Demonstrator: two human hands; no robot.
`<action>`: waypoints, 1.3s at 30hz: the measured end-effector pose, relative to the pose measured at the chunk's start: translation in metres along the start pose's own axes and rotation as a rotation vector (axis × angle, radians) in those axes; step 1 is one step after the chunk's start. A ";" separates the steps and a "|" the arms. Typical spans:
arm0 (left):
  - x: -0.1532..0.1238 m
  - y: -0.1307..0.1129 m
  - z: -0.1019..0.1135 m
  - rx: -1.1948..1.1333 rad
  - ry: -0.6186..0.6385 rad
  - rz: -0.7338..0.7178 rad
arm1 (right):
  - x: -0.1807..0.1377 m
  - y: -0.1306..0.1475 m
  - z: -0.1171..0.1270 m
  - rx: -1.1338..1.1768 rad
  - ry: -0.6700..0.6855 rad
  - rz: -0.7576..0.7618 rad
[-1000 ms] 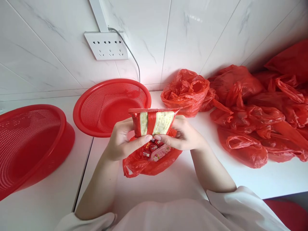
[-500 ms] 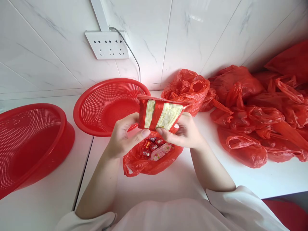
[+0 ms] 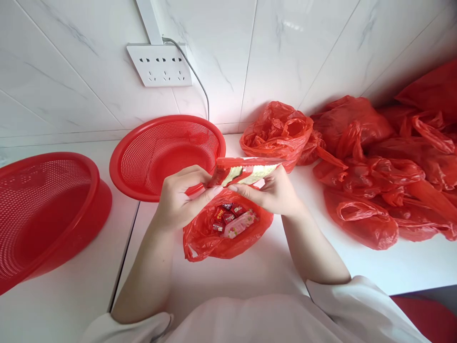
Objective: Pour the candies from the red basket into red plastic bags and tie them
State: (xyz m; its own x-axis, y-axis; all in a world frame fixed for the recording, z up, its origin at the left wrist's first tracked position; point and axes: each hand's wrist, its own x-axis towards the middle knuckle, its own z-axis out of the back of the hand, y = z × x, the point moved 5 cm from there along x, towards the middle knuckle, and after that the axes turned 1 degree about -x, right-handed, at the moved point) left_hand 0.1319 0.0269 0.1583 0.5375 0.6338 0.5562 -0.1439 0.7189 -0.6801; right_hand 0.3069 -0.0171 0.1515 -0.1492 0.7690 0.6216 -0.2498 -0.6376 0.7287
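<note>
Both hands hold a red and gold foil packet (image 3: 246,171) above the white counter. My left hand (image 3: 180,197) pinches its left end and my right hand (image 3: 273,193) pinches its right end; the packet lies nearly flat, tilted away from me. Just below it sits an open red plastic bag (image 3: 210,238) holding small red wrapped candies (image 3: 224,216) and a pink wrapped sweet (image 3: 241,224).
A red mesh basket (image 3: 166,155) stands behind the hands, and a larger red mesh basket (image 3: 46,209) sits at the left. A heap of red plastic bags (image 3: 364,162) fills the right side of the counter. A wall socket (image 3: 160,64) with a cable is on the tiled wall.
The packet has been tipped from upright, with its printed face toward me, to nearly flat. Both hands stayed in place above the open bag.
</note>
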 end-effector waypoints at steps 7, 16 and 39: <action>0.000 -0.001 -0.001 -0.119 0.002 0.029 | -0.001 0.001 0.001 0.126 0.002 -0.028; -0.001 -0.004 -0.002 -0.358 0.105 0.028 | 0.000 0.001 -0.004 0.135 0.107 -0.104; -0.003 -0.011 -0.011 -0.184 0.082 -0.047 | -0.003 0.001 -0.002 0.134 0.054 -0.091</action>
State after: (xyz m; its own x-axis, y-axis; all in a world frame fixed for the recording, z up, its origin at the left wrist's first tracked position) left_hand 0.1406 0.0137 0.1587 0.6073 0.5695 0.5539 0.0336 0.6782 -0.7341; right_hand 0.3047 -0.0198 0.1499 -0.1836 0.8229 0.5378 -0.1350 -0.5630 0.8154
